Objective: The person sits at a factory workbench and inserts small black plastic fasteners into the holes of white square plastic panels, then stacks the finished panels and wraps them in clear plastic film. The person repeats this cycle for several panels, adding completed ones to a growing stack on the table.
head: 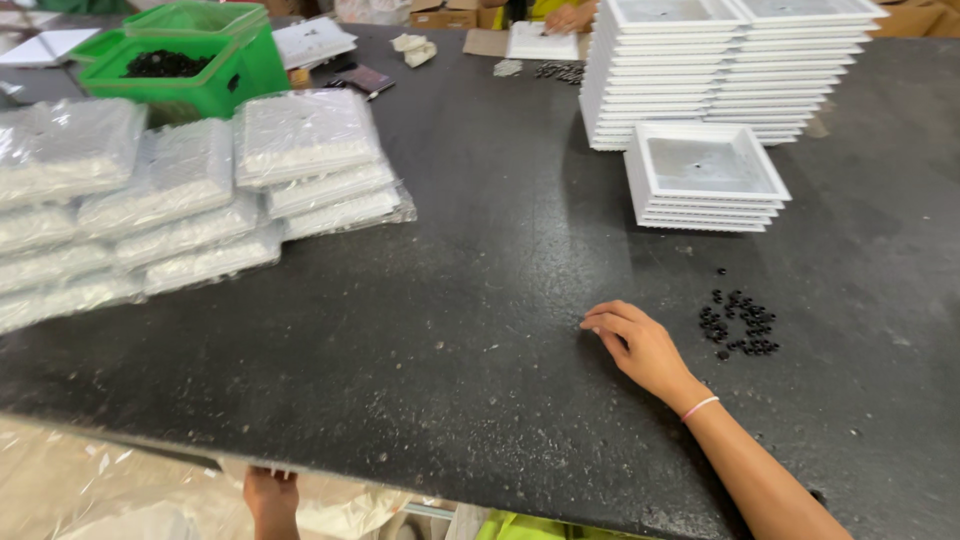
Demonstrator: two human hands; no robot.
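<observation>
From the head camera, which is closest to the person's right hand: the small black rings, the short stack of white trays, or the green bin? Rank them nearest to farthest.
From the right hand:
1. Small black rings, just to its right.
2. Short stack of white trays, beyond it on the table.
3. Green bin, far corner, upper left.

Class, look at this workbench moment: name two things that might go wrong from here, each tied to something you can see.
1. The small black rings lie loose beside the right hand; a sweep of the wrist might scatter them across the table.
2. The clear packets are piled unevenly near the table's front edge; with the left hand down below that edge, a nudge could tip some off.
</observation>
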